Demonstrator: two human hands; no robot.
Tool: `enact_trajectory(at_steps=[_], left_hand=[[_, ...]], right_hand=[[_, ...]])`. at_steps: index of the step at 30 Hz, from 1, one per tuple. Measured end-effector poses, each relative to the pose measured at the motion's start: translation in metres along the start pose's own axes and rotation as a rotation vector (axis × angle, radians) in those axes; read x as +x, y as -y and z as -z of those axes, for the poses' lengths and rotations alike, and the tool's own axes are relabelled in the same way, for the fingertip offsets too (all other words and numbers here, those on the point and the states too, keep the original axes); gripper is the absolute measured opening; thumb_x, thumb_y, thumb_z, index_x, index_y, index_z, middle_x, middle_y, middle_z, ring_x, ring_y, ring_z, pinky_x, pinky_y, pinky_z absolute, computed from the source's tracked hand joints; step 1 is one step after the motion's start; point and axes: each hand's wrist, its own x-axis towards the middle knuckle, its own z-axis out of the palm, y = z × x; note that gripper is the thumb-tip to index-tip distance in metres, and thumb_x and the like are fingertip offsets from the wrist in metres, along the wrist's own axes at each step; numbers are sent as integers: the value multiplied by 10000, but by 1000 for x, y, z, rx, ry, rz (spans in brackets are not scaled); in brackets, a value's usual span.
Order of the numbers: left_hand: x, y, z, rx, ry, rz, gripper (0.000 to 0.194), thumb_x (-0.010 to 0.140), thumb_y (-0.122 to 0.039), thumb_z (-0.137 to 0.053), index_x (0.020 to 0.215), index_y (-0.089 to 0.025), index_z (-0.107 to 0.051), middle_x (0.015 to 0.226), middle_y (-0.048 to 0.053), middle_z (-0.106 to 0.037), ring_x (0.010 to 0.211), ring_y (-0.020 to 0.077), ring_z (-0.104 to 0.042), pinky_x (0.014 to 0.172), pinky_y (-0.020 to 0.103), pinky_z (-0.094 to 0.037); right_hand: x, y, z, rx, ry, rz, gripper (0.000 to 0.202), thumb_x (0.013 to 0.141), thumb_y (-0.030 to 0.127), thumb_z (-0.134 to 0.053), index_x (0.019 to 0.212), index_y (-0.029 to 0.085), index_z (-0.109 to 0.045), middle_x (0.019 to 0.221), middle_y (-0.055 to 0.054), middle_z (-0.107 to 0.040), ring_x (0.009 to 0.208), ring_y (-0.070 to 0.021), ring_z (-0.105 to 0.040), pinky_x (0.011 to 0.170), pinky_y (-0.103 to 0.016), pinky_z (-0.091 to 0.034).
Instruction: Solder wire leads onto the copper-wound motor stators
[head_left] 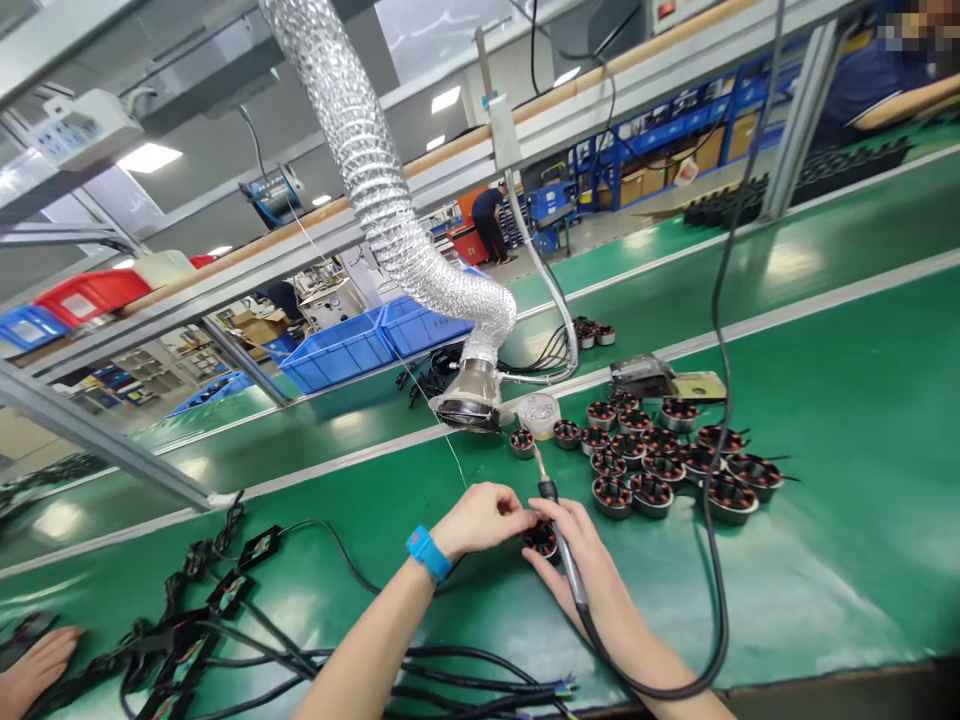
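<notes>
My right hand (600, 580) is wrapped round a soldering iron (571, 565), its bare tip pointing up and away from me. The thumb and fingers of the same hand also rest about a small round motor part (541, 540) with copper windings. My left hand (480, 522), with a blue strap (429, 553) on its wrist, pinches at the left edge of this motor part. Whatever lies between those fingertips is hidden. A thin pale wire (457, 462) hangs down just behind the left hand. Several similar motor parts (651, 494) stand grouped to the right, beyond my hands.
A silver duct (397, 220) ends in a hood (469, 400) low over the bench. Beside it stands a round tub (538, 415). Black cables (300, 660) with small circuit boards cover the left front. Another person's hand (45, 665) shows at far left. The iron's cord (720, 620) loops at right.
</notes>
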Motion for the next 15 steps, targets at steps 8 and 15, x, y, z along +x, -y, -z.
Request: enact_trajectory(at_steps=[8, 15], left_hand=[[14, 2, 25, -148, 443, 105, 434, 752, -567, -660, 669, -142, -631, 638, -11, -585, 526, 76, -363, 514, 236, -250], [-4, 8, 24, -221, 292, 106, 539, 749, -668, -643, 693, -134, -685, 590, -21, -557, 519, 79, -330, 518, 248, -233]], right_hand=[[1, -1, 1, 5, -24, 1, 460, 888, 140, -561, 1313, 293, -469, 1192, -63, -490, 959, -179, -641, 864, -306, -564], [1, -10, -1, -5, -10, 3, 459, 890, 164, -571, 1319, 292, -470, 1199, -69, -486, 1019, -192, -630, 897, -329, -559]])
